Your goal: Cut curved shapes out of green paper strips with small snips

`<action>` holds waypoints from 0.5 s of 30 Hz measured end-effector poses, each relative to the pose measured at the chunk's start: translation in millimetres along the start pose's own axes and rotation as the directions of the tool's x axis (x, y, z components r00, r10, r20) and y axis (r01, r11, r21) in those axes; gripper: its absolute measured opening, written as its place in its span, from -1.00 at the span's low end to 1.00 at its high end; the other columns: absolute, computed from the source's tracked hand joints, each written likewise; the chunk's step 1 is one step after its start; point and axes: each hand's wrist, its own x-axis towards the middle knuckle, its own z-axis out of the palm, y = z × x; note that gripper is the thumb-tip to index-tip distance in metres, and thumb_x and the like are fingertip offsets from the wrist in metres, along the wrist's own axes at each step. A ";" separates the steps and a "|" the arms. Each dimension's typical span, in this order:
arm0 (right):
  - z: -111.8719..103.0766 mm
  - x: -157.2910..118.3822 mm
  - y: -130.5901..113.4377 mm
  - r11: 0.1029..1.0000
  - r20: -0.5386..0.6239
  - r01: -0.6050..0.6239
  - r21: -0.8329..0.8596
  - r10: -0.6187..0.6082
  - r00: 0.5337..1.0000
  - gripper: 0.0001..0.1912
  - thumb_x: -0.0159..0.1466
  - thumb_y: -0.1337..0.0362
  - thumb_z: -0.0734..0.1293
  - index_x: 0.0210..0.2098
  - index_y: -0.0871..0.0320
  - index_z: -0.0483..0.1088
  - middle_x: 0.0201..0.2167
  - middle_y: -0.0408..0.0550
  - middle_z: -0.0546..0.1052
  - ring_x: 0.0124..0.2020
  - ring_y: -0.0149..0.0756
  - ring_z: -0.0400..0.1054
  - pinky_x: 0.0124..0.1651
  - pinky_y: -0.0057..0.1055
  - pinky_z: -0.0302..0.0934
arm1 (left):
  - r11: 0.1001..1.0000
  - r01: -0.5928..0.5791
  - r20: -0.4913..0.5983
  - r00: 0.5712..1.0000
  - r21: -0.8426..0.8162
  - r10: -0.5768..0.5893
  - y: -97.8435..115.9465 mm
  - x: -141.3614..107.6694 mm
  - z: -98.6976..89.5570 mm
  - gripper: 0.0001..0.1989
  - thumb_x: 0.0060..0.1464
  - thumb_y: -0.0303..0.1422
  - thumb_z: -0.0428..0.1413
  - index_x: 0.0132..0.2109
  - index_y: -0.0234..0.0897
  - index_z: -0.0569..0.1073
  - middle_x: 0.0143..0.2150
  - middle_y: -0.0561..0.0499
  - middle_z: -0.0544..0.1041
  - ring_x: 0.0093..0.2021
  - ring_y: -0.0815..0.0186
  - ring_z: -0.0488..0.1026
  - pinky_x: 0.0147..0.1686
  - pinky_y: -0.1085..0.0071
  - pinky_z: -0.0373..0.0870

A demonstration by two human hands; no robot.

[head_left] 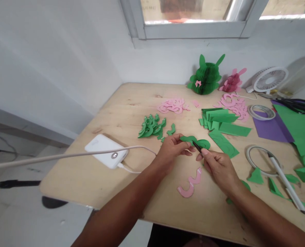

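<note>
Power bank (97, 147), white, lies flat near the left end of the wooden counter (72, 187), with a pale cable crossing above it. Next comes a heap of green wavy cutouts (151, 128), a few loose ones just beside it. The left hand (169, 147) is near these, its grip pinching a green curved piece (204, 143) between thumb and fingers, a little above the counter. Behind it lies a pile of pink cutouts (172, 105); in front, between the forearms, a single pink wavy strip (185, 193) bearing small white bands. A slim dark tool (198, 148) reaches over the green curved piece, pinched in the grip of the right hand (223, 169). Farther back stands a green pleated figure (205, 80) with two ears, with folded green strips (220, 116) in front of it. Rightward follow a smaller pink figure (232, 83), a white fan (270, 80), purple paper (273, 130), a white pen (287, 183) and black-handled scissors (303, 104).
</note>
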 end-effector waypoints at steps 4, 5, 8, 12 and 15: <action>-0.3 0.4 0.7 1.000 0.006 -0.002 0.001 0.002 1.000 -0.38 0.18 -0.23 0.20 -0.52 0.23 0.45 -0.77 -0.31 0.03 -0.71 -0.50 -0.20 -0.65 -0.46 -0.33 | 1.000 -0.004 0.010 1.000 0.005 0.004 0.9 -0.1 -1.2 -0.86 -0.16 -0.39 0.24 -0.43 -0.34 0.44 -0.48 -0.01 0.55 -0.43 0.34 0.50 -0.35 0.42 0.40; -0.3 0.5 1.1 1.000 0.006 -0.001 0.002 0.001 1.000 -0.38 0.18 -0.23 0.20 -0.52 0.23 0.45 -0.76 -0.31 0.03 -0.71 -0.50 -0.20 -0.65 -0.46 -0.33 | 1.000 -0.006 0.013 1.000 0.004 0.006 0.7 0.0 -1.4 -0.86 -0.15 -0.39 0.24 -0.42 -0.34 0.44 -0.48 -0.01 0.55 -0.43 0.34 0.50 -0.35 0.42 0.40; -0.3 0.5 2.5 1.000 -0.001 0.000 0.002 0.000 1.000 -0.40 0.19 -0.22 0.21 -0.52 0.23 0.45 -0.76 -0.32 0.02 -0.70 -0.50 -0.19 -0.64 -0.46 -0.32 | 1.000 -0.011 0.019 1.000 0.004 0.010 -0.1 0.0 -1.9 -0.86 -0.15 -0.39 0.24 -0.42 -0.34 0.44 -0.47 -0.01 0.55 -0.42 0.34 0.50 -0.35 0.42 0.41; -0.6 0.3 3.4 1.000 -0.001 -0.006 -0.008 0.006 1.000 -0.41 0.21 -0.20 0.20 -0.52 0.22 0.44 -0.75 -0.31 0.04 -0.70 -0.50 -0.18 -0.65 -0.47 -0.31 | 1.000 -0.021 0.028 0.999 0.000 0.021 -0.4 -0.7 -1.9 -0.88 -0.13 -0.39 0.23 -0.42 -0.34 0.45 -0.46 -0.01 0.55 -0.42 0.35 0.50 -0.35 0.43 0.41; -0.8 0.1 2.4 1.000 0.005 0.000 -0.013 0.000 1.000 -0.41 0.20 -0.21 0.20 -0.52 0.22 0.44 -0.75 -0.32 0.02 -0.70 -0.50 -0.19 -0.65 -0.47 -0.32 | 1.000 -0.029 0.033 0.999 0.008 0.029 0.5 -1.1 -2.2 -0.89 -0.12 -0.39 0.22 -0.41 -0.34 0.46 -0.45 -0.01 0.55 -0.41 0.36 0.50 -0.35 0.43 0.42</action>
